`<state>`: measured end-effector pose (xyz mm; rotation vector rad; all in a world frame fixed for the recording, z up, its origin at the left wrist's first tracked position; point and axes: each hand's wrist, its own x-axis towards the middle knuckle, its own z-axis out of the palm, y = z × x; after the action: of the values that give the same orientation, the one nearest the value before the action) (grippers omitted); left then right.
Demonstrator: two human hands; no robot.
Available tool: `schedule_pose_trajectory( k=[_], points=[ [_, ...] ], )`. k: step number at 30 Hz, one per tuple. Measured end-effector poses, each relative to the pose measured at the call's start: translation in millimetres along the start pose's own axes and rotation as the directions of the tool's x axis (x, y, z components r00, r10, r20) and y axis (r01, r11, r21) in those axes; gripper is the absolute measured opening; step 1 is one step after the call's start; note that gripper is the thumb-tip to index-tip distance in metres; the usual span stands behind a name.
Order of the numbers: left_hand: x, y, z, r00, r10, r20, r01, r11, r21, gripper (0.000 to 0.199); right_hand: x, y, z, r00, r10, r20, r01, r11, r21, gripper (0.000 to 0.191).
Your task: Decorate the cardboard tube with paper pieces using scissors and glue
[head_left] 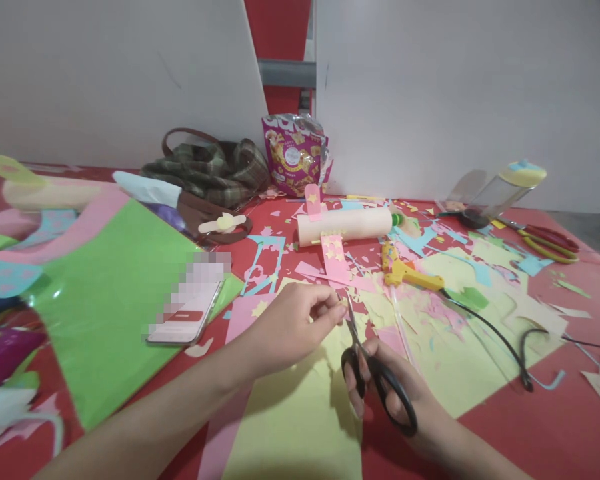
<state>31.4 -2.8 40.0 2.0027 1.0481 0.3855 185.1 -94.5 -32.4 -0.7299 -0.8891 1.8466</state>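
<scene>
My right hand [400,387] grips black-handled scissors [359,343], thumb and fingers through the loops, blades pointing up and away from me. My left hand [293,323] is closed in a pinch at the scissor tips. A small piece of pale yellow paper [345,304] shows at its fingertips, mostly hidden. Below both hands lies a yellow paper sheet [300,413] over a pink one [225,413]. Just beyond the hands, a cream paper tube [347,225] rests on its side, with a star-dotted pink strip [335,261] at its front.
A yellow glue gun [410,275] with a black cord lies to the right among paper scraps [445,313]. Left are a phone [187,310] and a green sheet [110,307]. A snack bag [297,157], plaid bag [210,167], red-handled tool [550,241] and clear container [507,193] stand farther back.
</scene>
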Motion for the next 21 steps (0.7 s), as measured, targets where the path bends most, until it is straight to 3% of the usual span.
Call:
schedule_pose_trajectory(
  k=[21],
  points=[
    [2.1,-6.8,-0.7,0.996,-0.062,0.071,0.066,0.996,-0.055,0.025,1.4,-3.2,0.4,1.000,0.021,-0.001,-0.021,1.000,0.001,0.042]
  ],
)
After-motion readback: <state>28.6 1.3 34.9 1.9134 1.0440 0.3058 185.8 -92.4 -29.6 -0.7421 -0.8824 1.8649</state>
